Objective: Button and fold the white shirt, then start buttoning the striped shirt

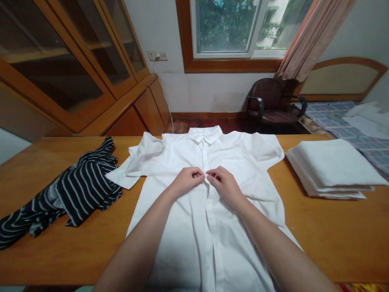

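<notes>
A white short-sleeved shirt (240, 162) lies face up on the wooden table (328, 235), collar away from me. My left hand (186, 180) and my right hand (223, 182) meet at the middle of its front placket, at chest height. Each hand is closed in a pinch on the placket edge, fingertips almost touching. What is between the fingertips is too small to make out.
A crumpled dark shirt with white stripes (69, 192) lies at the table's left. A stack of folded white cloth (331, 168) sits at the right. Behind the table are a wooden cabinet (91, 73), a dark armchair (270, 101) and a bed (349, 117).
</notes>
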{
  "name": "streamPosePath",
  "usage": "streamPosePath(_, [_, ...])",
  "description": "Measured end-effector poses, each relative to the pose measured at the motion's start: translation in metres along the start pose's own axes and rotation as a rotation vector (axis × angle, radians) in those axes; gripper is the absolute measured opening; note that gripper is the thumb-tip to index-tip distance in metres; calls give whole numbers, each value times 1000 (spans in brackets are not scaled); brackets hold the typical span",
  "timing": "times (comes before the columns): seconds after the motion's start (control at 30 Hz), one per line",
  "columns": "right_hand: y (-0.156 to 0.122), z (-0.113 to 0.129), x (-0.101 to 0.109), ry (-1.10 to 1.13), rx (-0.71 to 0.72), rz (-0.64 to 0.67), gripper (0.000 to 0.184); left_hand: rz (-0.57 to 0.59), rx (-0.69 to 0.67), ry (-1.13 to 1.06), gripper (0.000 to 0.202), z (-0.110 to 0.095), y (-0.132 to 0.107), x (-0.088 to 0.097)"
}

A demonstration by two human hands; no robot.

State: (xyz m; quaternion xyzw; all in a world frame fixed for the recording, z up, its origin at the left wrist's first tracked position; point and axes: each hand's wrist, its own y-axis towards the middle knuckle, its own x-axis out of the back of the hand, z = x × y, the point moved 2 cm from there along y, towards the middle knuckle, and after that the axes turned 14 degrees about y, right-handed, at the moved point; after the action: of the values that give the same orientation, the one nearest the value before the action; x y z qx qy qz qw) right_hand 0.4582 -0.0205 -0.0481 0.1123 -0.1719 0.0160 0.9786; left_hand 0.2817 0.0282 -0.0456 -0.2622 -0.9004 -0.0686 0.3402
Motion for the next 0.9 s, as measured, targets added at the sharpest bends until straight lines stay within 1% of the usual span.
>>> streamPosePath(0.07, [0, -1, -1, -45, 8, 30, 12, -52, 11, 33, 18, 1, 1, 0])
streamPosePath(0.17, [-1, -4, -4, -140, 26, 60, 11, -226, 16, 125, 14, 5, 4, 3])
streamPosePath(0.23, [-2, -6, -6, -211, 38, 67, 15, -333, -29, 231, 13, 7, 5, 4])
streamPosePath(0.3, [-3, -7, -7, -277, 48, 67, 21, -382, -96, 347, 17, 9, 5, 4])
streamPosePath(0.37, [-4, -7, -7, -332, 61, 72, 28, -390, -149, 447, 21, 10, 5, 3])
streamPosePath(0.43, [-5, -4, -7, -376, 75, 88, 33, -378, -168, 537, 23, 11, 5, 2])
streamPosePath(0.6, [-7, 2, -5, -436, 111, 114, 33, -284, -141, 725, 33, 16, 4, 1])
streamPosePath(0.73, [-6, -3, 1, -465, 129, 110, 34, -228, -104, 803, 40, 19, 3, 2])
streamPosePath(0.9, [-6, -14, 14, -509, 100, 128, 38, -225, -92, 855, 46, 21, 3, 0])
